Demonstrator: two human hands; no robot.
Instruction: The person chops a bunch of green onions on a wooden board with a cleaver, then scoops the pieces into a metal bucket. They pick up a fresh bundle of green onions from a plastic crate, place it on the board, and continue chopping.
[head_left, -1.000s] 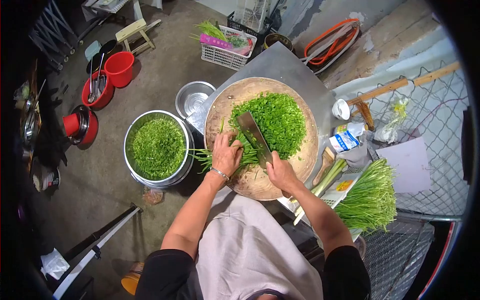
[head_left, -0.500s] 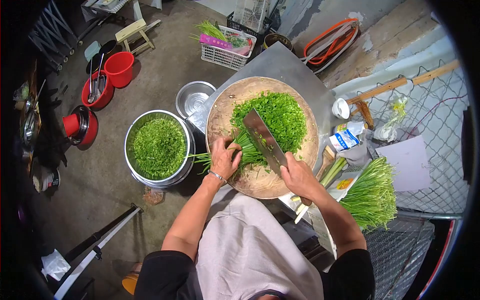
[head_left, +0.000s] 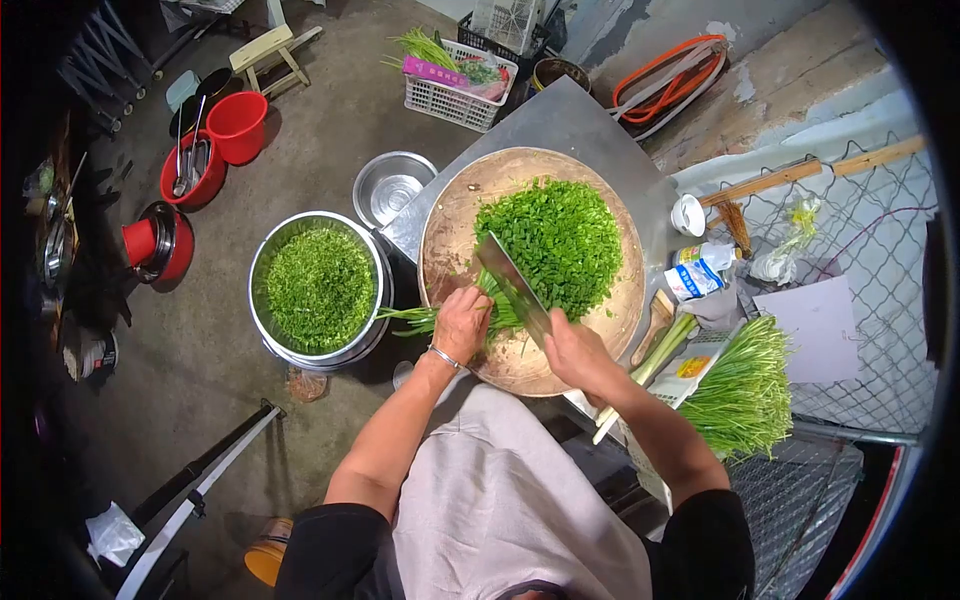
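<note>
My left hand (head_left: 463, 325) is closed on a bunch of green stalks (head_left: 420, 318) at the left front of the round wooden board (head_left: 450, 230). My right hand (head_left: 577, 352) grips the handle of a wide cleaver (head_left: 515, 290), whose blade stands on the stalks beside my left fingers. A large heap of chopped greens (head_left: 555, 235) covers the board's middle and right, behind the blade. The stalks' ends stick out over the board's left edge, towards a metal pot (head_left: 256, 300) full of chopped greens (head_left: 318, 290).
The board rests on a metal table (head_left: 570, 115). Uncut greens (head_left: 745, 390) lie at the right, near a white bowl (head_left: 688, 215) and a bag (head_left: 693, 280). An empty metal basin (head_left: 390, 185), red buckets (head_left: 238, 128) and a vegetable crate (head_left: 455, 100) stand on the floor.
My left hand has moved a little right and its fingers have drawn together. The cleaver and my right hand have shifted slightly left, closer to my left hand.
</note>
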